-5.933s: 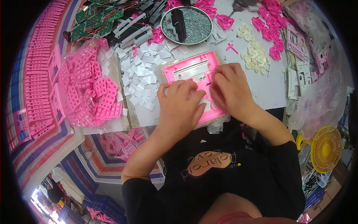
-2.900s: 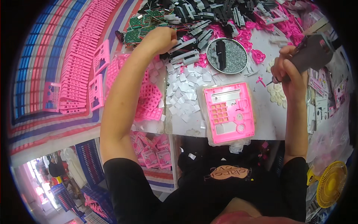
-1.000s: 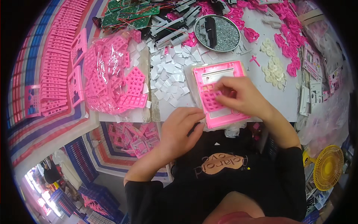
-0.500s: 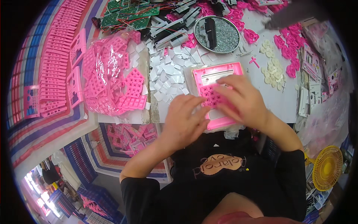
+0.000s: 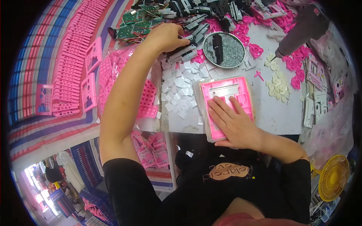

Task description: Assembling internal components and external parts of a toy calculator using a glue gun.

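My right hand (image 5: 235, 126) lies flat with fingers spread over a pink rectangular plastic casing (image 5: 245, 90). The casing rests on a clear-wrapped pad at the table's front edge. A silvery window strip (image 5: 225, 90) shows near its far end; my palm and fingers hide much of its lower half. Far left, my left hand (image 5: 167, 37) reaches into a pile of black and grey plastic parts (image 5: 198, 32), its fingers curled round one of them. The fingertips are partly hidden among the parts. Green circuit boards (image 5: 137, 26) with thin wires lie just left of that hand.
A round dish (image 5: 232, 52) of small metal screws, with a black part in it, stands beyond the casing. White paper squares (image 5: 181, 90), cream discs (image 5: 279, 84) and pink rings (image 5: 296, 75) lie around. A dark power screwdriver (image 5: 301, 32) hangs at upper right. Bagged pink keypads (image 5: 149, 94) sit left.
My left hand has left the casing and moved up and left to the pile of black and grey parts. My right hand has flattened onto the casing. The screwdriver shows more fully.
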`<state>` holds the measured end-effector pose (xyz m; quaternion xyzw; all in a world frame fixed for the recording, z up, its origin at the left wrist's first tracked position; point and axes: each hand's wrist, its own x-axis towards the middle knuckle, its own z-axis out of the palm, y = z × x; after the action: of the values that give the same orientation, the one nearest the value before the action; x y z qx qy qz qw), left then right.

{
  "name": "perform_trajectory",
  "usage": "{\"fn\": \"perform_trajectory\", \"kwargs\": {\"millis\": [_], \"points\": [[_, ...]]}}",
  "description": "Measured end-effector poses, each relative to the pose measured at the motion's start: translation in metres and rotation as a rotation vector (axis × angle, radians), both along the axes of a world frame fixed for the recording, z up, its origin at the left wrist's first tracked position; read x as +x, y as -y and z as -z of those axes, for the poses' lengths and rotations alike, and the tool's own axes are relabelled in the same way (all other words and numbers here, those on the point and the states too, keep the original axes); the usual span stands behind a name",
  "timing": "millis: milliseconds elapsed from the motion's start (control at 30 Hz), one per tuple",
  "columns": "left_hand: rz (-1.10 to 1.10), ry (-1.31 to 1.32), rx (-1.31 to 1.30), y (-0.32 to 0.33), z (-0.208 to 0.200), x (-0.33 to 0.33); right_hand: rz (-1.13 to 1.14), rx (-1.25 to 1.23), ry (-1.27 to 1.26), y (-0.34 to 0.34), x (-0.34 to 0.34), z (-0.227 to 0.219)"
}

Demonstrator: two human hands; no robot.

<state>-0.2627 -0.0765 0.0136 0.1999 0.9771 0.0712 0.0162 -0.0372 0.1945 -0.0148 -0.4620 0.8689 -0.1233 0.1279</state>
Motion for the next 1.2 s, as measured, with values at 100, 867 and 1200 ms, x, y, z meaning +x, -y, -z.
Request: {"fn": "perform_trajectory", "kwargs": {"millis": [100, 867, 1200], "points": [[-0.242, -0.021, -0.118, 0.012, -0.018, -0.022, 0.018, -0.020, 0.007, -0.002, -0.001, 0.004], [0.059, 0.066, -0.136, 0.015, 0.010, 0.020, 0.018, -0.251, -0.007, -0.011, -0.002, 0.011], [-0.164, -0.053, -0.136, 0.046, -0.009, 0.001, 0.026, -0.241, 0.023, -0.010, -0.002, 0.007]]}}
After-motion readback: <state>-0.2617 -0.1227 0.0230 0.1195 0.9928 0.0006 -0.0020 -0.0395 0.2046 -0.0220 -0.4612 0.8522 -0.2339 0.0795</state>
